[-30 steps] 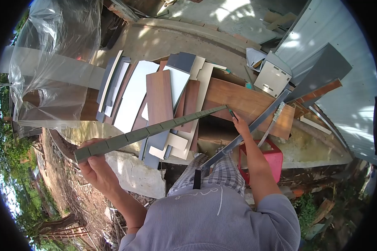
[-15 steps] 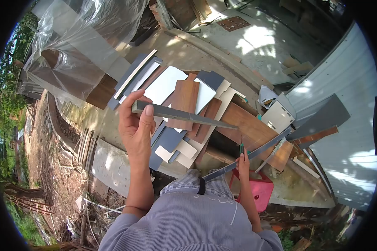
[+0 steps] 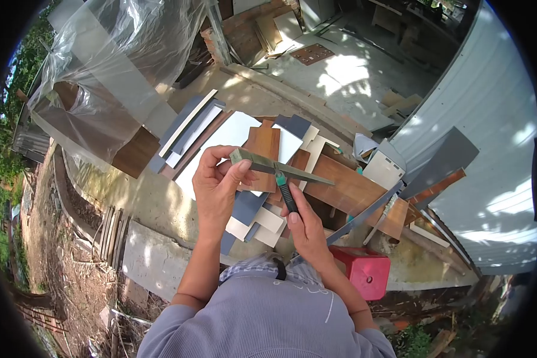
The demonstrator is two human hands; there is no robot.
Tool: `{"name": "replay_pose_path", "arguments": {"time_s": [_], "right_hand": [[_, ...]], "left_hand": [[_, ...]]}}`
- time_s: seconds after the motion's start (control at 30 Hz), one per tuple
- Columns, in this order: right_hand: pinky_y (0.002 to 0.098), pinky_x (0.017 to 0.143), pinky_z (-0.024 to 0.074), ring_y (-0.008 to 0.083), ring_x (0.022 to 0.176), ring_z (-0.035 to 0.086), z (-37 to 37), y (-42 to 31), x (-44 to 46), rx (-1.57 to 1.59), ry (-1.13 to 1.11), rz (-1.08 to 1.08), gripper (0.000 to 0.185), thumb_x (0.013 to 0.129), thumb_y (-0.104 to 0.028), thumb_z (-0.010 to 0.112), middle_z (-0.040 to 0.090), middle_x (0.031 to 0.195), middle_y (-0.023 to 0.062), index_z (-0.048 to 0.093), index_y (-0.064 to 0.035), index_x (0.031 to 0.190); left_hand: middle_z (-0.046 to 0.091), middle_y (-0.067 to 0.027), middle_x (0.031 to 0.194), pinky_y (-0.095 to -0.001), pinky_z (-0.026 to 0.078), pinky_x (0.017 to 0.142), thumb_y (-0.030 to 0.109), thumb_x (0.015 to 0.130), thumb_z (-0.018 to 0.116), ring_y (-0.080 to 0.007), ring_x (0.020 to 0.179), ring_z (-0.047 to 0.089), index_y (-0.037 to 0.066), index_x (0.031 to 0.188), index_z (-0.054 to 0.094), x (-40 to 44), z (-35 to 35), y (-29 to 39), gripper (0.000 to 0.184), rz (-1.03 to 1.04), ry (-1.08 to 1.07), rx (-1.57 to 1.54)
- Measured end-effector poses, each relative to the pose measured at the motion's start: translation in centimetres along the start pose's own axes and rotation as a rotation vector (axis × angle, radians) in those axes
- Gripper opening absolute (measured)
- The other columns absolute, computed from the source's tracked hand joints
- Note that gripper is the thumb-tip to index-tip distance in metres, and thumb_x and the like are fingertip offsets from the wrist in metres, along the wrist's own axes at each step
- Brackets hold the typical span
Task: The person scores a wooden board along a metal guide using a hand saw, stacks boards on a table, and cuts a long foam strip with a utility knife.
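My left hand (image 3: 218,182) pinches the near end of a long grey strip (image 3: 259,163), which points away to the right. In my right hand (image 3: 307,224) is a utility knife (image 3: 286,194) with a black and green handle. The knife's tip end is up against the strip's lower side; whether the blade cuts into it I cannot tell. Below both hands lies a pile of board offcuts, among them a brown wood-grain board (image 3: 262,140), a white board (image 3: 224,137) and a dark blue-grey piece (image 3: 247,206).
A red plastic stool (image 3: 370,277) stands by my right arm. Wood-grain panels (image 3: 346,188) and a long blue-grey strip (image 3: 364,212) lie to the right, before a corrugated metal sheet (image 3: 489,197). Clear plastic sheeting (image 3: 113,65) hangs at upper left.
My right hand has come up and left from beside the stool, bringing the utility knife to the strip. My left hand has moved right and slightly down with the strip.
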State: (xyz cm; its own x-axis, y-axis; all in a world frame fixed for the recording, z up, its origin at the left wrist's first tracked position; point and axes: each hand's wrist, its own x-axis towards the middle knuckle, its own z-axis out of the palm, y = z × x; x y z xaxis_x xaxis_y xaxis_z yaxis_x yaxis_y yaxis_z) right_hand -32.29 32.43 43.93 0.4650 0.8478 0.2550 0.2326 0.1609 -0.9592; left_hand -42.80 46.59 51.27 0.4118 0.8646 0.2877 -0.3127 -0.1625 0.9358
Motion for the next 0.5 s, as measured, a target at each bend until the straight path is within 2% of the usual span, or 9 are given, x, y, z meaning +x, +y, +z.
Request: {"name": "replay_pose_path", "arguments": {"time_s": [0.03, 0.13, 0.17, 0.3, 0.47, 0.5], "right_hand": [[0.0324, 0.069, 0.0473, 0.0201, 0.073, 0.055, 0.4, -1.3, 0.3, -0.08, -0.039, -0.125, 0.051, 0.098, -0.018, 0.048, 0.054, 0.089, 0.0107, 0.036, -0.0132, 0.147], [0.0349, 0.069, 0.0481, 0.0255, 0.075, 0.057, 1.2, -2.4, 0.3, -0.157, -0.011, -0.19, 0.049, 0.095, -0.016, 0.053, 0.053, 0.088, 0.0125, 0.042, -0.013, 0.143], [0.0361, 0.068, 0.0484, 0.0259, 0.074, 0.058, 1.1, -2.5, 0.3, -0.155, 0.007, -0.205, 0.05, 0.094, -0.016, 0.055, 0.055, 0.087, 0.0111, 0.043, -0.0162, 0.143], [0.0374, 0.067, 0.0488, 0.0276, 0.073, 0.06, 0.2, 0.2, -0.6, -0.225, 0.056, -0.106, 0.051, 0.093, -0.016, 0.056, 0.056, 0.087, 0.0115, 0.044, -0.0214, 0.142], [0.0406, 0.071, 0.0499, 0.0318, 0.077, 0.062, -2.5, 6.1, -1.3, -0.289, 0.111, 0.096, 0.05, 0.092, -0.022, 0.058, 0.06, 0.09, 0.0136, 0.045, -0.0223, 0.141], [0.0393, 0.075, 0.0495, 0.0328, 0.083, 0.062, -3.1, 7.2, -1.3, -0.317, 0.095, 0.177, 0.051, 0.091, -0.021, 0.06, 0.061, 0.097, 0.0154, 0.046, -0.0199, 0.14]], "left_hand": [[0.066, -0.0077, 0.083, -0.0225, 0.051, 0.061, 0.004, 0.088, 0.068, -0.0128, 0.069, 0.065, 0.0, 0.107, 0.055, -0.1, -0.2, 0.1, 0.023, 0.001, -0.015, 0.005], [0.066, -0.008, 0.083, -0.023, 0.051, 0.061, 0.004, 0.088, 0.068, -0.0133, 0.07, 0.065, -0.001, 0.107, 0.055, -0.5, -0.7, 0.3, 0.024, 0.04, -0.06, 0.041], [0.066, -0.0083, 0.083, -0.0232, 0.051, 0.061, 0.004, 0.088, 0.068, -0.0135, 0.069, 0.065, -0.001, 0.107, 0.055, -0.5, -0.8, 0.3, 0.024, 0.042, -0.036, 0.039], [0.065, -0.0094, 0.087, -0.0255, 0.051, 0.059, 0.008, 0.089, 0.067, -0.0153, 0.066, 0.064, -0.001, 0.106, 0.056, -0.5, -0.8, -0.4, 0.022, 0.068, 0.002, 0.126], [0.063, -0.01, 0.086, -0.0263, 0.053, 0.056, 0.013, 0.087, 0.07, -0.0158, 0.064, 0.064, -0.001, 0.104, 0.057, 0.0, -0.4, -0.8, 0.026, 0.136, 0.074, 0.206], [0.063, -0.0099, 0.086, -0.0266, 0.053, 0.056, 0.015, 0.088, 0.071, -0.0165, 0.063, 0.064, -0.001, 0.104, 0.057, 0.1, -0.1, -0.7, 0.027, 0.145, 0.082, 0.216]]}}
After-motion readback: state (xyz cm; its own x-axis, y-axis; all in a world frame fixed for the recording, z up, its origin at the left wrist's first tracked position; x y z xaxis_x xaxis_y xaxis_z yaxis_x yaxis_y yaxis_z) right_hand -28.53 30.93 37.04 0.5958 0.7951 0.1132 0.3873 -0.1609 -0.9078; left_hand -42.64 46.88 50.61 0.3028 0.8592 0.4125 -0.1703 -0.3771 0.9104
